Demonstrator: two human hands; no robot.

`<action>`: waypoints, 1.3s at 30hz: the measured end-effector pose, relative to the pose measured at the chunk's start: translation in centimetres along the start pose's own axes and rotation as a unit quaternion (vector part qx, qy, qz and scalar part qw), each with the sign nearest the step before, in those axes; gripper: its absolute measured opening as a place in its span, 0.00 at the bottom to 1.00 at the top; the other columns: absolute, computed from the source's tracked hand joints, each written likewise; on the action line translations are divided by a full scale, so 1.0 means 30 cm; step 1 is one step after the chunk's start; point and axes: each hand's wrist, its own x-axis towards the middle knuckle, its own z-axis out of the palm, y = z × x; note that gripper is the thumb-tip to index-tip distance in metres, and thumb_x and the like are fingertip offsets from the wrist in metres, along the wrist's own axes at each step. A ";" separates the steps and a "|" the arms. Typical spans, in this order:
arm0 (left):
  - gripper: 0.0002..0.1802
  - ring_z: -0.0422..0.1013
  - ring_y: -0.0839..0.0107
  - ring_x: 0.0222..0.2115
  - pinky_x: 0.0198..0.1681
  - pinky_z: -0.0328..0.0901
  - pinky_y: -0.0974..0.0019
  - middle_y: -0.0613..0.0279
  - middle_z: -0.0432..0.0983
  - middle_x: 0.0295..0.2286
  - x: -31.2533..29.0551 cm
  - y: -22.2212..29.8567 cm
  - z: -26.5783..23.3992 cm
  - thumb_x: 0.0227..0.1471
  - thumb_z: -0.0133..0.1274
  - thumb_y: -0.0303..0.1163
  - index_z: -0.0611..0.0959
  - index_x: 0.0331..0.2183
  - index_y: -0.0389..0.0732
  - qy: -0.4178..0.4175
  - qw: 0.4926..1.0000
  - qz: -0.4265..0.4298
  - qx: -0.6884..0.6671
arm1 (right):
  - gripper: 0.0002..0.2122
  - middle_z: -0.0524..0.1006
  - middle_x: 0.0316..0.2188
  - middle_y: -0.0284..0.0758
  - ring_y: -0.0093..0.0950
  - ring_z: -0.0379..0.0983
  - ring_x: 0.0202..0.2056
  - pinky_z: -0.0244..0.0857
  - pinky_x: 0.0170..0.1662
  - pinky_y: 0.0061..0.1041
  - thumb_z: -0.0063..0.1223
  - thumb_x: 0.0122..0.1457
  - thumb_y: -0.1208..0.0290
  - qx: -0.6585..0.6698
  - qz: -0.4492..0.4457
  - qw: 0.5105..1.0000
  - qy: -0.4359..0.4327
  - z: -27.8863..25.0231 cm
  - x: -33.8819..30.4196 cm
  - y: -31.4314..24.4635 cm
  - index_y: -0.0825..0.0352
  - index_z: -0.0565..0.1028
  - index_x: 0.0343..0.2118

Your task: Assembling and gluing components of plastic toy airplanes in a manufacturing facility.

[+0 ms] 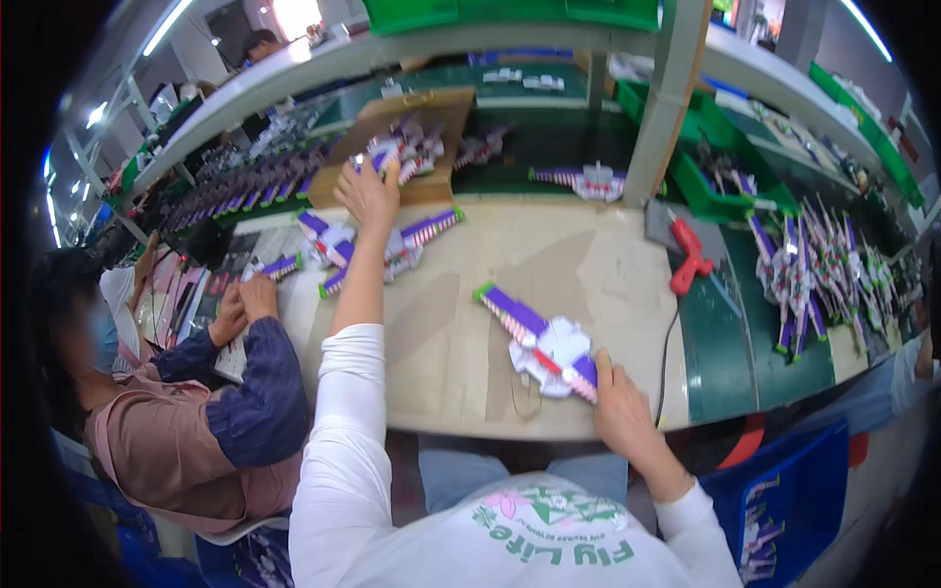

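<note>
Wing piece (561,351) in grasp of right hand (624,410); left hand (371,196) at piled pieces (421,155), grip unclear.

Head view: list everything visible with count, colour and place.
Winged piece: one, purple-white, front centre
Other winged pieces: many, purple-white, left, back and right
Cardboard box: one, brown, back left
Glue gun: one, red, right
Trays: at least two, green, top and right
Workbench: one, green with tan cover, centre
Shelf frame: one, pale, back
Bin: at least one, blue, lower right
Other people: at least two, one blue-sleeved, left
Lights: several, white, upper corners
Left hand: one, white-sleeved, at cardboard box
Right hand: one, white-sleeved, on winged piece
</note>
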 end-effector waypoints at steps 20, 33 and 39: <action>0.12 0.71 0.64 0.31 0.39 0.61 0.60 0.64 0.75 0.26 -0.738 0.418 -0.780 0.43 0.64 0.36 0.83 0.30 0.40 -0.279 0.834 0.258 -0.400 | 0.26 0.72 0.31 0.47 0.40 0.77 0.25 0.72 0.27 0.34 0.47 0.52 0.80 -0.110 -0.097 0.989 0.033 0.056 0.091 0.034 0.79 0.59 0.56; 0.31 0.69 0.65 0.32 0.35 0.65 0.66 0.59 0.74 0.32 -0.785 0.344 -0.791 0.43 0.66 0.36 0.74 0.47 0.35 -0.358 0.791 0.066 -0.491 | 0.41 0.72 0.44 0.40 0.39 0.69 0.40 0.58 0.48 0.34 0.59 0.40 0.77 0.140 -0.239 0.957 0.090 -0.050 0.084 -0.056 0.67 0.58 0.62; 0.40 0.72 0.64 0.39 0.44 0.67 0.62 0.51 0.65 0.49 -0.803 0.304 -0.854 0.35 0.71 0.34 0.69 0.49 0.37 -0.331 0.836 0.091 -0.428 | 0.35 0.72 0.24 0.27 0.18 0.62 0.26 0.57 0.31 0.18 0.61 0.47 0.76 0.374 -0.123 0.918 -0.052 0.038 0.116 -0.066 0.70 0.62 0.60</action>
